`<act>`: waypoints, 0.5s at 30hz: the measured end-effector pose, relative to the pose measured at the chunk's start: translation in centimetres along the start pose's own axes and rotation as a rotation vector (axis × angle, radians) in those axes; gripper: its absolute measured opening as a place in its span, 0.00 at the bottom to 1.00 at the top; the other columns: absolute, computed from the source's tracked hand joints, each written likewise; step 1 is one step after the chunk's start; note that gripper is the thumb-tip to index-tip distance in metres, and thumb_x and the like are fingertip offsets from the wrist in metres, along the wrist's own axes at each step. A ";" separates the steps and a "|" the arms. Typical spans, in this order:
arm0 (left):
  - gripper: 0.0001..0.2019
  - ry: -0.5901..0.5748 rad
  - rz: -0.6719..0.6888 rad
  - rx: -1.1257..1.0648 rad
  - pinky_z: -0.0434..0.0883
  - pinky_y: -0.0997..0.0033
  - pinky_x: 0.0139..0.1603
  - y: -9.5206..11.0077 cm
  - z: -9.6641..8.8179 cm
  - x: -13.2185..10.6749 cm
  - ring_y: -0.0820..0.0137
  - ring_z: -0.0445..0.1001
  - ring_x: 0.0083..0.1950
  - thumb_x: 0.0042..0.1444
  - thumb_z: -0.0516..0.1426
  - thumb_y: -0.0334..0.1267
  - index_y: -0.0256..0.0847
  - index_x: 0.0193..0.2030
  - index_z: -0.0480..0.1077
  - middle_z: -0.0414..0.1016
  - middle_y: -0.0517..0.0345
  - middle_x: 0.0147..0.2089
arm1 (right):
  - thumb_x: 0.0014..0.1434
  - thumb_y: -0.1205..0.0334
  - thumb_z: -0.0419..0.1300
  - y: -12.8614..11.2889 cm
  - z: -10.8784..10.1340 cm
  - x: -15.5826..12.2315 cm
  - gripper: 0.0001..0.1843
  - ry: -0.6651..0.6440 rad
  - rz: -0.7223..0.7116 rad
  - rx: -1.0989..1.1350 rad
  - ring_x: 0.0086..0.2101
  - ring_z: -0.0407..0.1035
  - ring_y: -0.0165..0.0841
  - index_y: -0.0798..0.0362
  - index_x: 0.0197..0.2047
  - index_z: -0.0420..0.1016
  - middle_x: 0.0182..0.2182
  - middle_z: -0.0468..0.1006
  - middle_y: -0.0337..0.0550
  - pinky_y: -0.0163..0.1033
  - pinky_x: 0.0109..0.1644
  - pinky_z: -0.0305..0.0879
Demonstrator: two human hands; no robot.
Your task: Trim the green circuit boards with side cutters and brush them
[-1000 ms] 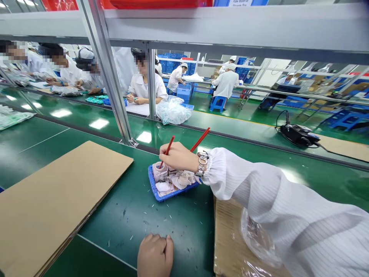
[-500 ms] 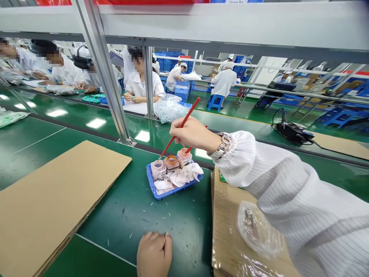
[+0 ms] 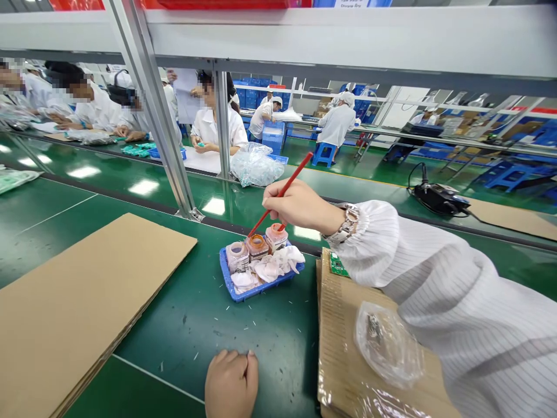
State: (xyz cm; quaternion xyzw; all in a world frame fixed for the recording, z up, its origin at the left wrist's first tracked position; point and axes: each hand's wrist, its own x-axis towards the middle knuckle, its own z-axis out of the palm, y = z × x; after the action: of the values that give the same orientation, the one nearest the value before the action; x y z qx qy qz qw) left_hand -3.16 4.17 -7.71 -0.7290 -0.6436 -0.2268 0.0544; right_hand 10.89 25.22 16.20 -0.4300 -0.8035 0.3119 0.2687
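My right hand pinches a slim red brush, slanted with its tip down near the rims of the left and middle jars. Three small jars stand in a row in a blue tray: a pale one, an orange-rimmed one and a pinkish one with another red stick in it. Crumpled white tissue fills the tray's front. Closed in a loose fist, my left hand rests on the green bench below the tray; nothing shows in it.
Flat cardboard sheets lie on the left. Right of the tray, more cardboard bears a clear plastic bag and a green circuit board, partly under my sleeve. A metal post rises behind. Co-workers sit across the line.
My right hand has moved slightly right, and the brush tip has left the pale jar's mouth toward the middle jar. More of the circuit board shows. My left hand stays put.
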 end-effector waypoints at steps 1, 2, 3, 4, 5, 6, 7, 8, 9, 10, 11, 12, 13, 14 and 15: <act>0.23 0.002 0.003 0.003 0.62 0.73 0.20 0.1 -0.1 -0.1 0.75 0.64 0.17 0.60 0.50 0.33 0.41 0.11 0.61 0.61 0.62 0.12 | 0.50 0.66 0.53 0.0 0.3 0.1 0.09 0.002 -0.004 0.004 0.17 0.59 0.25 0.54 0.19 0.65 0.17 0.69 0.36 0.34 0.22 0.56; 0.24 0.003 0.007 0.006 0.62 0.74 0.19 0.2 -0.1 -0.2 0.75 0.63 0.16 0.60 0.50 0.33 0.41 0.11 0.61 0.60 0.62 0.12 | 0.50 0.66 0.53 0.0 0.7 0.1 0.10 0.000 -0.012 0.006 0.17 0.59 0.25 0.54 0.19 0.65 0.17 0.69 0.36 0.34 0.23 0.56; 0.24 0.004 0.008 0.010 0.61 0.74 0.19 0.3 -0.2 -0.3 0.75 0.63 0.16 0.60 0.50 0.33 0.41 0.11 0.61 0.60 0.62 0.12 | 0.50 0.66 0.53 0.0 1.2 0.2 0.10 -0.004 -0.023 0.006 0.18 0.59 0.25 0.54 0.18 0.65 0.17 0.69 0.36 0.34 0.25 0.57; 0.24 0.007 0.009 0.014 0.61 0.75 0.19 0.4 -0.3 -0.3 0.76 0.63 0.16 0.60 0.49 0.33 0.40 0.11 0.61 0.59 0.62 0.12 | 0.49 0.67 0.53 0.0 1.6 0.3 0.10 -0.007 -0.034 0.004 0.19 0.60 0.25 0.54 0.18 0.64 0.17 0.69 0.36 0.34 0.26 0.57; 0.24 0.010 0.009 0.018 0.61 0.75 0.19 0.5 -0.4 -0.4 0.76 0.62 0.16 0.60 0.49 0.33 0.40 0.11 0.60 0.59 0.62 0.12 | 0.49 0.67 0.54 0.0 2.0 0.3 0.11 -0.006 -0.045 0.003 0.20 0.60 0.26 0.54 0.17 0.64 0.17 0.68 0.36 0.34 0.27 0.57; 0.24 0.015 0.010 0.021 0.61 0.75 0.19 0.6 -0.4 -0.4 0.76 0.62 0.16 0.60 0.49 0.34 0.40 0.11 0.60 0.59 0.62 0.12 | 0.50 0.67 0.53 0.1 2.2 0.3 0.11 0.001 -0.054 0.004 0.21 0.60 0.26 0.54 0.17 0.64 0.17 0.68 0.36 0.34 0.28 0.57; 0.24 0.020 0.009 0.024 0.61 0.75 0.19 0.6 -0.4 -0.4 0.76 0.62 0.16 0.60 0.49 0.34 0.40 0.11 0.60 0.59 0.62 0.12 | 0.50 0.67 0.53 0.1 2.4 0.3 0.11 0.013 -0.061 0.010 0.21 0.60 0.26 0.54 0.17 0.64 0.17 0.67 0.35 0.34 0.29 0.57; 0.24 0.025 0.007 0.026 0.61 0.75 0.19 0.6 -0.4 -0.4 0.76 0.62 0.16 0.60 0.49 0.34 0.40 0.11 0.60 0.59 0.62 0.12 | 0.51 0.66 0.52 0.2 2.4 0.3 0.11 0.029 -0.065 0.020 0.21 0.60 0.26 0.54 0.18 0.64 0.17 0.67 0.35 0.34 0.29 0.57; 0.24 0.029 0.003 0.026 0.61 0.74 0.19 0.6 -0.4 -0.3 0.76 0.63 0.16 0.60 0.49 0.34 0.40 0.11 0.60 0.59 0.62 0.12 | 0.51 0.66 0.52 0.3 2.3 0.3 0.10 0.047 -0.067 0.032 0.21 0.60 0.26 0.53 0.19 0.64 0.18 0.67 0.35 0.35 0.29 0.57; 0.24 0.033 -0.002 0.026 0.61 0.74 0.20 0.5 -0.3 -0.2 0.75 0.63 0.16 0.60 0.48 0.34 0.40 0.11 0.60 0.59 0.62 0.12 | 0.51 0.66 0.51 0.4 2.2 0.2 0.10 0.061 -0.066 0.045 0.21 0.60 0.26 0.53 0.20 0.64 0.18 0.67 0.35 0.34 0.29 0.57; 0.24 0.037 -0.007 0.027 0.62 0.74 0.20 0.4 -0.3 -0.1 0.75 0.63 0.17 0.60 0.48 0.34 0.40 0.11 0.60 0.60 0.62 0.12 | 0.51 0.66 0.51 0.6 2.0 0.0 0.10 0.070 -0.065 0.055 0.20 0.60 0.26 0.53 0.20 0.64 0.17 0.67 0.35 0.34 0.29 0.57; 0.24 0.041 -0.011 0.028 0.62 0.74 0.21 0.4 -0.2 0.0 0.75 0.63 0.17 0.60 0.48 0.34 0.40 0.11 0.60 0.60 0.62 0.12 | 0.51 0.66 0.51 0.8 1.8 -0.2 0.10 0.073 -0.062 0.064 0.20 0.60 0.26 0.53 0.19 0.63 0.17 0.67 0.34 0.34 0.28 0.56; 0.24 0.045 -0.013 0.031 0.62 0.73 0.21 0.3 -0.1 0.1 0.75 0.63 0.17 0.60 0.48 0.34 0.40 0.11 0.60 0.60 0.62 0.12 | 0.51 0.66 0.52 1.0 1.7 -0.5 0.10 0.074 -0.057 0.071 0.20 0.60 0.26 0.53 0.19 0.63 0.17 0.66 0.34 0.34 0.28 0.56; 0.24 0.049 -0.014 0.034 0.62 0.73 0.22 0.2 0.0 0.2 0.74 0.63 0.17 0.60 0.48 0.34 0.40 0.11 0.60 0.60 0.61 0.12 | 0.50 0.66 0.53 1.2 1.5 -0.8 0.10 0.076 -0.050 0.078 0.20 0.59 0.26 0.54 0.18 0.63 0.16 0.66 0.34 0.34 0.27 0.56; 0.25 0.053 -0.014 0.038 0.62 0.72 0.22 0.1 0.1 0.2 0.74 0.63 0.17 0.60 0.48 0.34 0.40 0.11 0.60 0.60 0.61 0.12 | 0.49 0.66 0.54 1.3 1.2 -1.3 0.10 0.083 -0.041 0.088 0.19 0.59 0.25 0.54 0.17 0.63 0.15 0.65 0.34 0.33 0.26 0.55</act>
State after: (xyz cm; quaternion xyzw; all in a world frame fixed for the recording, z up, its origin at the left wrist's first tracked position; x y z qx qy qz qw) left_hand -2.99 4.38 -7.64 -0.7171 -0.6511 -0.2343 0.0836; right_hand 11.33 24.32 14.25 -0.4138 -0.7859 0.3234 0.3265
